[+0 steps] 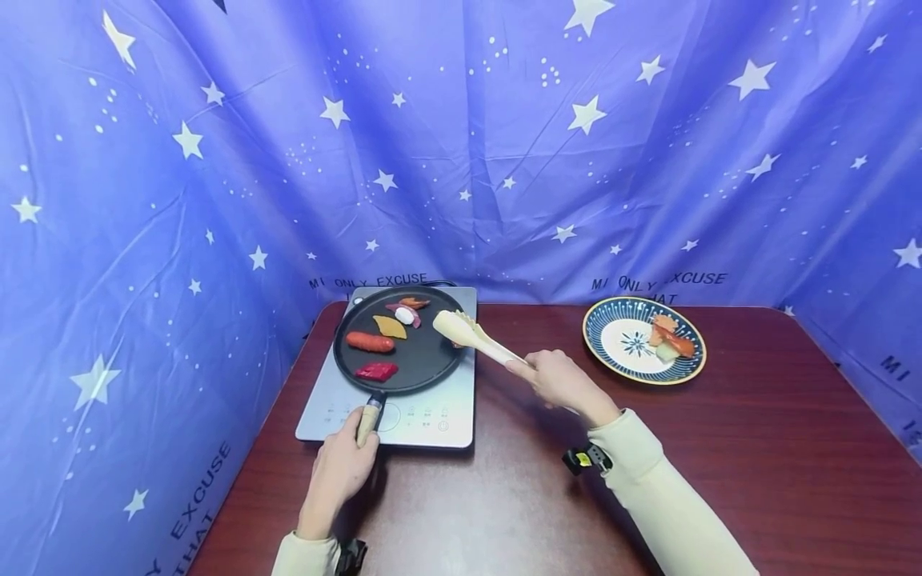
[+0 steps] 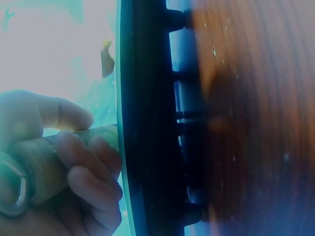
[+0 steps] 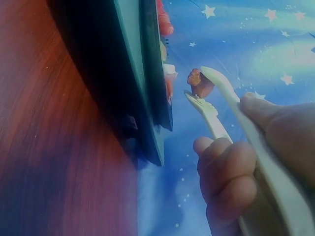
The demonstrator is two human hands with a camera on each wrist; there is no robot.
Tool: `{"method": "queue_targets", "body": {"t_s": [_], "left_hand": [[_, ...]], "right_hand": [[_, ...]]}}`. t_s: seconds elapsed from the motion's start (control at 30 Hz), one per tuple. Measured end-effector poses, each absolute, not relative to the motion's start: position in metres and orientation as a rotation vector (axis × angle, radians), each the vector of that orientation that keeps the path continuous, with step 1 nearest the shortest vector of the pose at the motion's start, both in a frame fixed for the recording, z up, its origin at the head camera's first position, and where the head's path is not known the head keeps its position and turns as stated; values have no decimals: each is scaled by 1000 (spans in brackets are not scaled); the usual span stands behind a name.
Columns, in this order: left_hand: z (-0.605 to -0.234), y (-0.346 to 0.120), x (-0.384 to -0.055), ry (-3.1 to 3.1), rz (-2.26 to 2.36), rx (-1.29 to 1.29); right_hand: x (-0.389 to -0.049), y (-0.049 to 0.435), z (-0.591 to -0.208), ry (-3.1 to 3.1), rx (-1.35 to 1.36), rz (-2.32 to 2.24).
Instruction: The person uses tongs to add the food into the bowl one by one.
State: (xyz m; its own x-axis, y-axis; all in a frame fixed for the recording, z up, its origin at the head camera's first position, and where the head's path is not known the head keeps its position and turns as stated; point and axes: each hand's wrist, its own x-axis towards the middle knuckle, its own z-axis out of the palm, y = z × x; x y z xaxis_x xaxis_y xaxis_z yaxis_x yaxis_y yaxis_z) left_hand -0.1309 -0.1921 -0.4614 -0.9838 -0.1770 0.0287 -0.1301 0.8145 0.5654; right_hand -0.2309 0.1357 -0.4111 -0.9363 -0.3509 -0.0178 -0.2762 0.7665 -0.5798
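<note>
My left hand (image 1: 346, 458) grips the pale handle (image 1: 370, 418) of a black frying pan (image 1: 425, 364); in the left wrist view its fingers curl round that handle. In the pan lie a sausage (image 1: 370, 342), a dark red piece of food (image 1: 377, 371), a yellow piece (image 1: 390, 326) and a few more pieces near the far rim. My right hand (image 1: 565, 382) holds cream-coloured tongs (image 1: 479, 340), their tips over the pan's right edge. Between those tips, the right wrist view shows a brown chunk of food (image 3: 200, 84).
The pan sits on a silver induction cooker (image 1: 461, 428) at the left of the dark red table (image 1: 490, 512). A blue-and-white patterned plate (image 1: 612, 344) with several food pieces stands at the right. Blue starry curtains (image 1: 432, 144) enclose the back and sides.
</note>
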Motion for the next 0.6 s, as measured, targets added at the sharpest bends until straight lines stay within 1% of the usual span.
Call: {"method": "queue_targets", "body": {"t_s": [0.33, 0.6], "left_hand": [[-465, -193, -130, -2930, -905, 258], [-462, -194, -132, -2917, -906, 247]], "right_hand": [[-238, 120, -411, 2939, -560, -680], [-242, 107, -406, 3062, -540, -495]]}}
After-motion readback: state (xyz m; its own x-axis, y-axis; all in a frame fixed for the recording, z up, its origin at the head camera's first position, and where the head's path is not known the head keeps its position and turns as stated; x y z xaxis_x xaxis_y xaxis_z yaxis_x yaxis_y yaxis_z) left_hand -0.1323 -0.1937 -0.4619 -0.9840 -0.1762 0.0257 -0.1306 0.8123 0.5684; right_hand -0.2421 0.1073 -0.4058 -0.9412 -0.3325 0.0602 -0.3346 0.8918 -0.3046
